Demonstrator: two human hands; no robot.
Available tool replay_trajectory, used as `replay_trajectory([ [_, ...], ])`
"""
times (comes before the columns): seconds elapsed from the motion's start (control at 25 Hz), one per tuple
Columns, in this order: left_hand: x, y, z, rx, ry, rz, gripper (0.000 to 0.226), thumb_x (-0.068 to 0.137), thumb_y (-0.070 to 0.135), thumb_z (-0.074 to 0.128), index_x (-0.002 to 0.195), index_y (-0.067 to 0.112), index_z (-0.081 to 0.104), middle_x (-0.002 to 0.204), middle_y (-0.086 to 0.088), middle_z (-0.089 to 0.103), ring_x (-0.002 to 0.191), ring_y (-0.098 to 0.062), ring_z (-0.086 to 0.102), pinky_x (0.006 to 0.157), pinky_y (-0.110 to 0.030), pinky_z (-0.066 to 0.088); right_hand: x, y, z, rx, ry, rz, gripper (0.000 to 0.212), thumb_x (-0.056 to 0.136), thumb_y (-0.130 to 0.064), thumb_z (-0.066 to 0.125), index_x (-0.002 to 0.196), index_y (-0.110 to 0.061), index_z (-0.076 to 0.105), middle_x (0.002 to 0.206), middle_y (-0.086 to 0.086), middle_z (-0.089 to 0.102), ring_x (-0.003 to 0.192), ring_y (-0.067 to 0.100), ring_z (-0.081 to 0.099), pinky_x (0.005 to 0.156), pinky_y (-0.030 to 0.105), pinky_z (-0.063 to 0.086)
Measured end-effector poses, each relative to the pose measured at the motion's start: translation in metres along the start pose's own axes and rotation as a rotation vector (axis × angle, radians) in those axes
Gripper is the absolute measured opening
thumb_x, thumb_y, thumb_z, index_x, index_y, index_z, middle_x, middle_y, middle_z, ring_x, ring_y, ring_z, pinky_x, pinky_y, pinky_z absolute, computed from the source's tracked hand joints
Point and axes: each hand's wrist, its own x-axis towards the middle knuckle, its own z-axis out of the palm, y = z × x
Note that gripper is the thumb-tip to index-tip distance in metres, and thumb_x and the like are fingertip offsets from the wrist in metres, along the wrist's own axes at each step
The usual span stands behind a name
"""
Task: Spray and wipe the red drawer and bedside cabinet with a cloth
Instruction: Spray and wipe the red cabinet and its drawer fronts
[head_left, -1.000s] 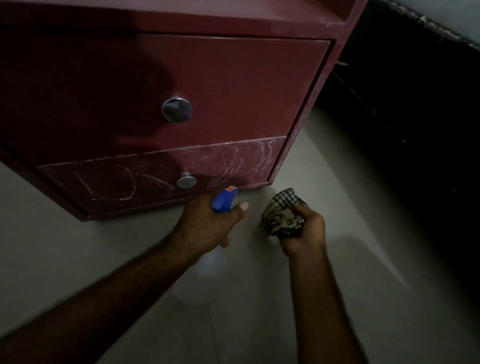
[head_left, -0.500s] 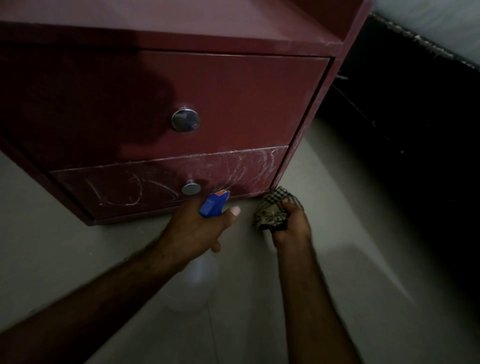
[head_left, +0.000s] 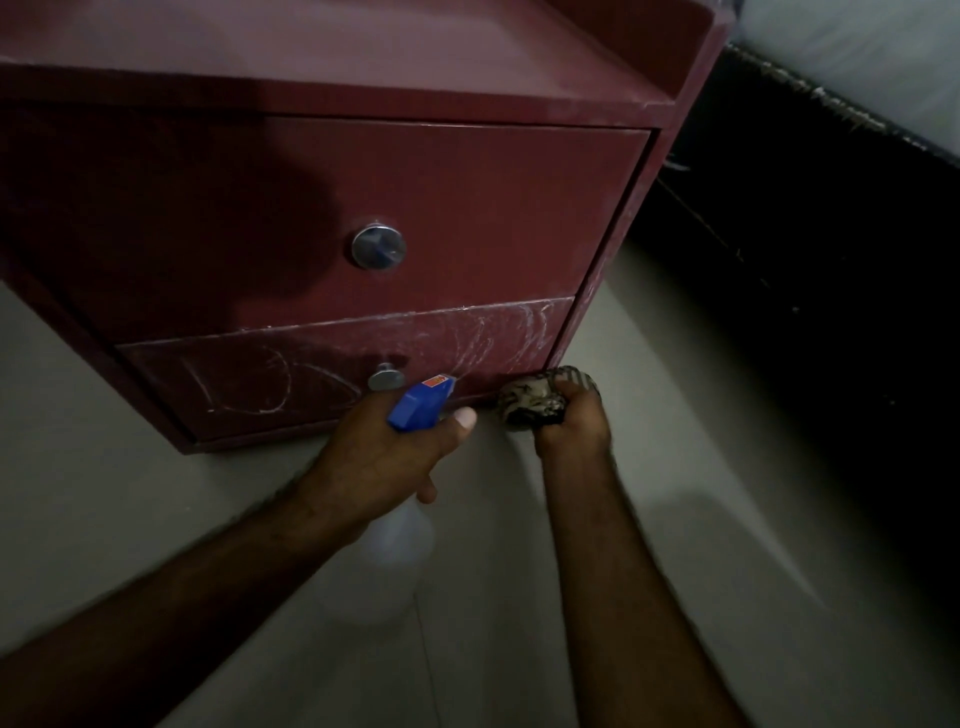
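Red drawer (head_left: 291, 384) – the lower, shallower one – is sitting at the bottom of the bedside cabinet (head_left: 363, 67), just above the pale floor (head_left: 701, 493), its front streaked with white scuffs around a small metal knob (head_left: 386, 377). We are gripping the spray bottle (head_left: 420, 404) in our left hand (head_left: 382, 460), fingers curled round its neck and thumb sticking out to the right, with the blue nozzle pointing at the drawer front just right of the knob. Our right hand (head_left: 571, 423) is clutching a bunched checked cloth (head_left: 527, 402), fingers wrapped tightly round it, at the cabinet's lower right corner – whether it is touching the wood we cannot tell. Above is sitting the taller upper drawer (head_left: 493, 208) with its round knob (head_left: 378, 247). A dark bed base (head_left: 831, 260) is standing to the right, with a pale mattress (head_left: 857, 62) lying on top.
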Motion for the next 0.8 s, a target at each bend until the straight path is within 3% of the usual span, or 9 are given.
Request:
replay_trajectory([
  [0.36, -0.009, 0.008, -0.004, 0.005, 0.003, -0.005, 0.04, 0.088, 0.053, 0.071, 0.11, 0.021, 0.064, 0.07, -0.009, 0.065, 0.053, -0.009, 0.066, 0.061, -0.023, 0.046, -0.005, 0.002, 0.011, 0.028, 0.055, 0.031, 0.04, 0.091, 0.011, 0.054, 0.13, 0.008, 0.063, 0.127, 0.027, 0.068, 0.114, 0.045, 0.068, 0.101, 0.058, 0.055],
  [0.52, -0.007, 0.008, -0.008, -0.009, 0.009, 0.008, 0.042, 0.088, 0.051, 0.072, 0.115, 0.02, 0.064, 0.075, -0.006, 0.063, 0.056, -0.012, 0.067, 0.069, -0.029, 0.049, -0.003, -0.002, 0.01, 0.098, 0.034, -0.086, 0.045, 0.085, 0.016, 0.06, 0.129, 0.007, 0.063, 0.124, 0.029, 0.069, 0.113, 0.048, 0.068, 0.1, 0.061, 0.055],
  [0.8, -0.008, 0.011, -0.005, 0.0, 0.014, 0.004, 0.041, 0.088, 0.052, 0.071, 0.106, 0.016, 0.064, 0.074, -0.009, 0.065, 0.053, -0.009, 0.066, 0.064, -0.026, 0.047, -0.01, -0.007, 0.014, 0.045, 0.049, -0.004, 0.039, 0.089, 0.011, 0.058, 0.128, 0.007, 0.064, 0.123, 0.027, 0.07, 0.112, 0.046, 0.069, 0.1, 0.059, 0.056],
])
